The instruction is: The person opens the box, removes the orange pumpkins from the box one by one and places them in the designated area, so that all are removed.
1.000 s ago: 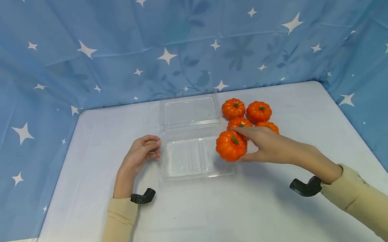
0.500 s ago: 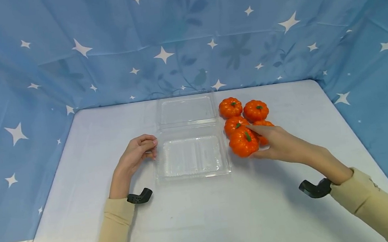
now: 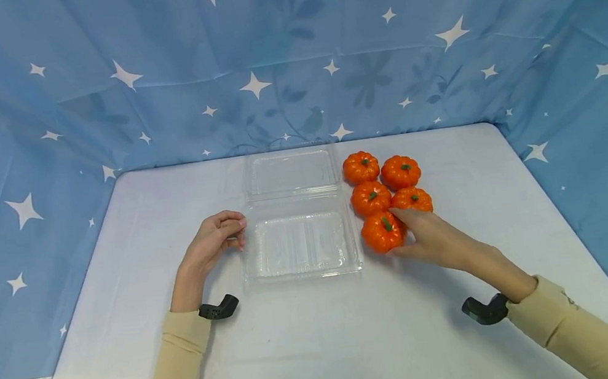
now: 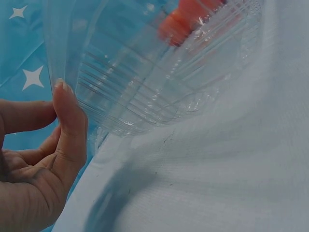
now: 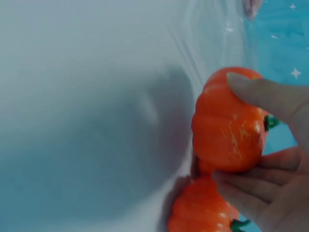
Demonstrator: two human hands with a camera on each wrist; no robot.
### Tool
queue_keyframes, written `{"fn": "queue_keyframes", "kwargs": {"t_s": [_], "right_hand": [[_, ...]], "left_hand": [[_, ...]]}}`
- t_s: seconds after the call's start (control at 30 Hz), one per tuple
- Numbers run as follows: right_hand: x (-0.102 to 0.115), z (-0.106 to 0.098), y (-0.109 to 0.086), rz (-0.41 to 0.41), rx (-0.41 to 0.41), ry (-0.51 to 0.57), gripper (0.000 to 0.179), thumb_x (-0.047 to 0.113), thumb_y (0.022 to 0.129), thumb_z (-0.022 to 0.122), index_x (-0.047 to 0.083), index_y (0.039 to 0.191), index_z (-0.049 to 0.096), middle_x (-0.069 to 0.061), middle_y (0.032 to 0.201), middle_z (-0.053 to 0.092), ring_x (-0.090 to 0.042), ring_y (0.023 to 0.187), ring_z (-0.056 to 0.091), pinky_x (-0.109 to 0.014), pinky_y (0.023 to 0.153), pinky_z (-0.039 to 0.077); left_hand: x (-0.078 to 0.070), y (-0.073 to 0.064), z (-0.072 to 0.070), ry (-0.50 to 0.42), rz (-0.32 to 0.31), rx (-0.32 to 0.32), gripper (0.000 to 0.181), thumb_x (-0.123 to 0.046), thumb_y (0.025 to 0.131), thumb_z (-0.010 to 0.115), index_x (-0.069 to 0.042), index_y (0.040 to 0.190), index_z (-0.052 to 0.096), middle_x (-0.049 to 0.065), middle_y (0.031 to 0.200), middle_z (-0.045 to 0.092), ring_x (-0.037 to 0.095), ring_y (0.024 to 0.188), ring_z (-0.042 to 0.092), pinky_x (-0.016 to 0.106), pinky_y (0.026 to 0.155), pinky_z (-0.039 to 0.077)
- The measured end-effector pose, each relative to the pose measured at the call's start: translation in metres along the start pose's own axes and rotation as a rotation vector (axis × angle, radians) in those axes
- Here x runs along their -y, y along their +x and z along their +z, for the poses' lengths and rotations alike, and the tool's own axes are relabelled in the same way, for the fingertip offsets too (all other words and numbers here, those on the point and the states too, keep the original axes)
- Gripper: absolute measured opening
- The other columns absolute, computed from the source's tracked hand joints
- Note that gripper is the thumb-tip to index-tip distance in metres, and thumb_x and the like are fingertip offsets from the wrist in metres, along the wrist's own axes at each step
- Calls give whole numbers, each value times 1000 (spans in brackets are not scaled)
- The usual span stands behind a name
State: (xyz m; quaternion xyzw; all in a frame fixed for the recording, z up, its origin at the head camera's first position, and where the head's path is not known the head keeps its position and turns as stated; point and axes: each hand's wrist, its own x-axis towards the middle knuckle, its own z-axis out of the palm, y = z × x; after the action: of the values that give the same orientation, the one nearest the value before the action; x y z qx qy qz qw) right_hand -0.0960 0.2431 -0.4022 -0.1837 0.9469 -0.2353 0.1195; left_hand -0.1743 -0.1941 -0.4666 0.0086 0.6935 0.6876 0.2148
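In the head view a clear plastic clamshell box point(image 3: 301, 245) lies on the table with its lid point(image 3: 293, 173) folded back. My left hand point(image 3: 211, 241) pinches its left rim between thumb and fingers, as the left wrist view shows at the box's edge point(image 4: 72, 72). My right hand point(image 3: 442, 238) grips a small orange toy pumpkin point(image 3: 380, 235) with a green stem, just right of the box. In the right wrist view the thumb is on one side of this pumpkin point(image 5: 227, 125) and the fingers on the other. Another pumpkin point(image 5: 198, 210) lies right beside it.
Behind the held pumpkin several more toy pumpkins sit close together: one in the middle point(image 3: 370, 200), one at the right point(image 3: 413, 199), two at the back, left point(image 3: 360, 167) and right point(image 3: 400, 173). A blue star-patterned curtain point(image 3: 186, 72) borders the white table point(image 3: 309, 343).
My right hand has moved the pumpkin rightward from over the box's right edge, then lowered it beside the other pumpkins. My left hand stays at the box's rim.
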Motion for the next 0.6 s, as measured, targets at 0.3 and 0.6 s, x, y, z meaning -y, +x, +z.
{"fn": "queue_keyframes", "kwargs": {"t_s": [0.3, 0.6], "right_hand": [[5, 15, -4, 80, -82, -25, 80, 24, 82, 88, -15, 141, 49, -30, 135, 62, -42, 121, 62, -55, 96, 57], [7, 27, -6, 171, -142, -14, 75, 22, 80, 90, -15, 133, 52, -31, 121, 66, -40, 105, 68, -48, 83, 63]], "left_hand": [[0, 0, 0, 4, 0, 2, 36, -13, 105, 59, 11, 129, 49, 4, 84, 62, 11, 67, 62, 25, 61, 57], [0, 0, 0, -2, 6, -3, 32, -12, 105, 59, 10, 127, 50, 6, 85, 62, 11, 66, 61, 25, 60, 57]]}}
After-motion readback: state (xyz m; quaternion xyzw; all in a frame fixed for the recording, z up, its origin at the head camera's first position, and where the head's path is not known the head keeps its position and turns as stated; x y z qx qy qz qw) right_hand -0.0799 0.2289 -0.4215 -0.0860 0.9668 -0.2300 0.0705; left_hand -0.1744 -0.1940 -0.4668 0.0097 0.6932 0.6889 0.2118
